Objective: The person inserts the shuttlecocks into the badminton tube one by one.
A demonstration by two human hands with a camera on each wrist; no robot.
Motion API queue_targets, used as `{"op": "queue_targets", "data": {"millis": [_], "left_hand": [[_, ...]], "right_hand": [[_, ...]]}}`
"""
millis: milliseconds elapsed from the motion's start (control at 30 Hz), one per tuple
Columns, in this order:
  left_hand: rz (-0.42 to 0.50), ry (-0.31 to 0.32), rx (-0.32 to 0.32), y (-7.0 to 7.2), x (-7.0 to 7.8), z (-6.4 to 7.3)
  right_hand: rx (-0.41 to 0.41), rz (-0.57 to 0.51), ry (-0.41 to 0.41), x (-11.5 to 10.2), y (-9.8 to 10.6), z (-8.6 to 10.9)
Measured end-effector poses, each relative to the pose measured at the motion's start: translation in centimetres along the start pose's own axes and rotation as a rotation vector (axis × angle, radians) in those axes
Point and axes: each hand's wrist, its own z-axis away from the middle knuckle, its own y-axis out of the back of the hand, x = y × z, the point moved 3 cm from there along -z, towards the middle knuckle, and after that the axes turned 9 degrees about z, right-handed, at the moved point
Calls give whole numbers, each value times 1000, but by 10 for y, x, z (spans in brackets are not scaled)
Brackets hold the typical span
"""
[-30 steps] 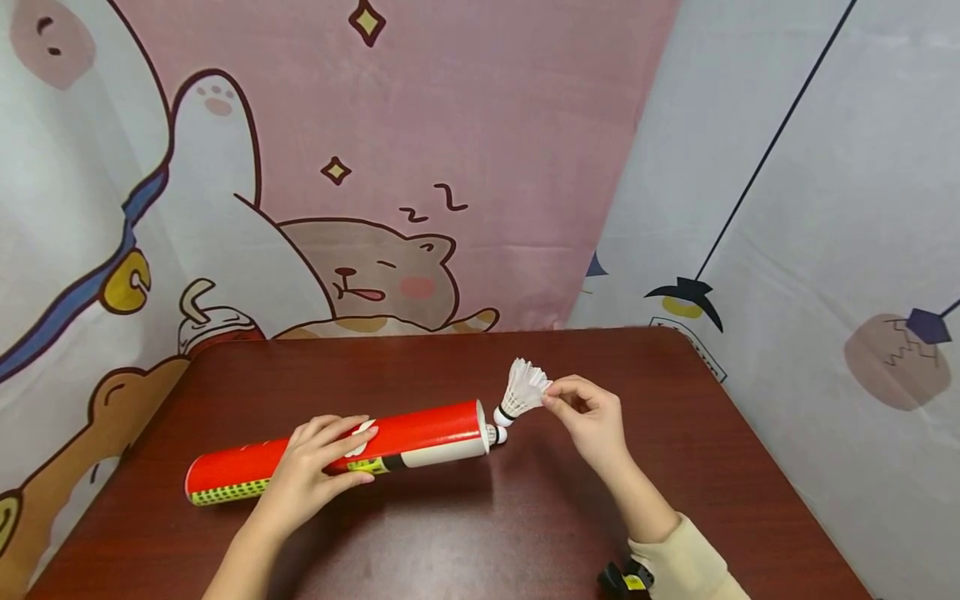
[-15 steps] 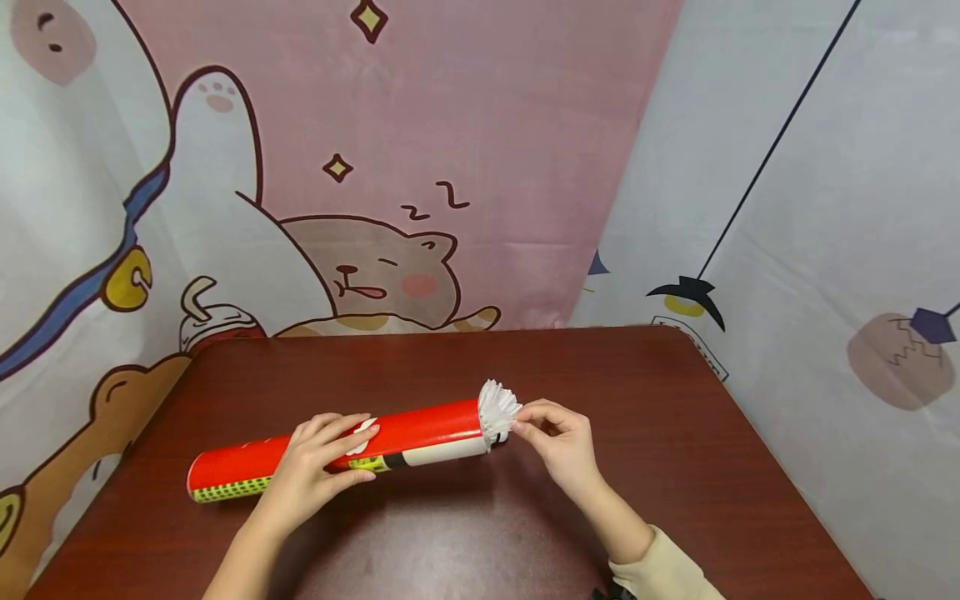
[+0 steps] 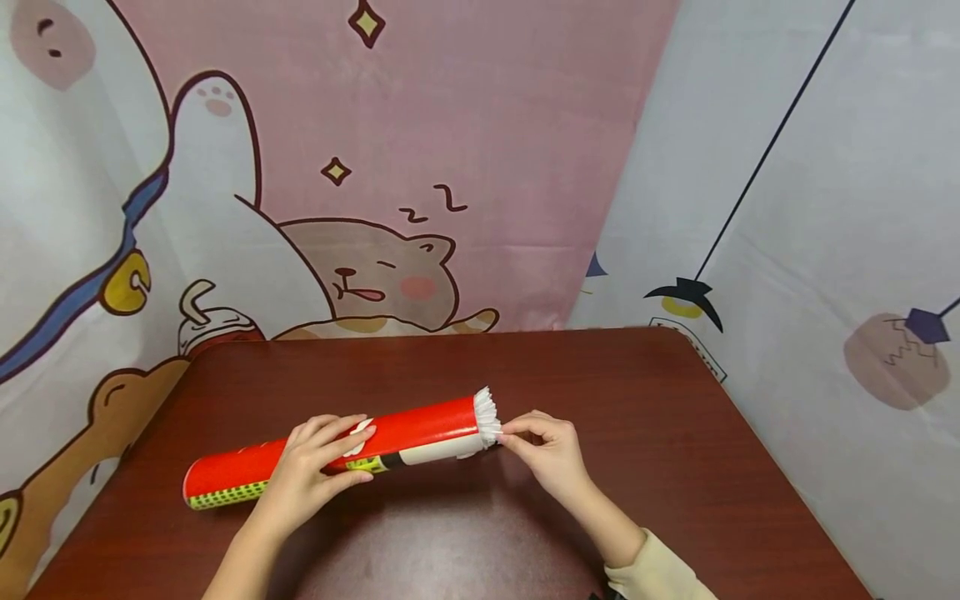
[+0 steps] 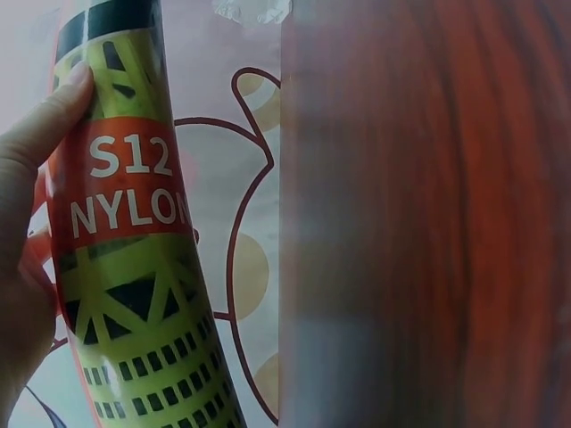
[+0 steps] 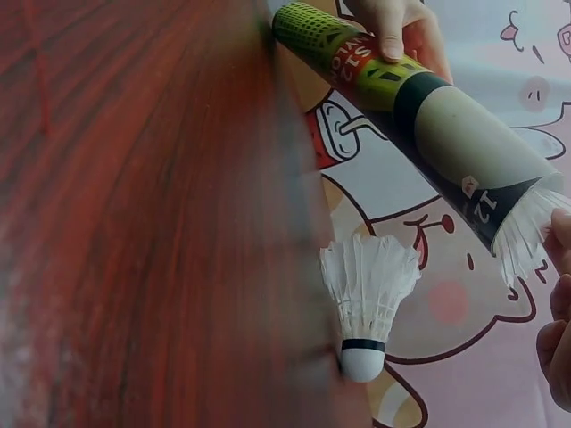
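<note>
A long red tube (image 3: 438,423) lies slantwise over the table in the head view, its mouth toward the right. My left hand (image 3: 315,458) grips it around the middle; the left wrist view has "S12 NYLON" on the tube's yellow-green side (image 4: 134,294). At the mouth, a white shuttlecock (image 3: 486,415) sits with its cork hidden inside and its skirt sticking out. The thumb and fingertips of my right hand (image 3: 553,454) pinch the skirt's edge. Another shuttlecock (image 5: 368,290) appears on the table in the right wrist view, mostly hidden behind the tube in the head view.
The dark red-brown wooden table (image 3: 637,392) reaches back to a cartoon-printed cloth (image 3: 525,167) hanging behind it. More of the printed cloth runs down the right side. A beige sleeve (image 3: 660,571) covers my right forearm.
My right hand has brought the shuttlecock leftward and down, from above the tube's mouth to cork-first inside it. The left hand and the tube have stayed nearly still.
</note>
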Motion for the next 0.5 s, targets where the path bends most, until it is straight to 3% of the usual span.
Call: {"op": "queue_targets", "data": {"millis": [267, 500], "left_hand": [[-4, -17, 17, 0, 0, 2], [-12, -24, 19, -2, 1, 0]], "right_hand": [[-3, 28, 4, -4, -8, -2], [-64, 32, -23, -5, -19, -5]]}}
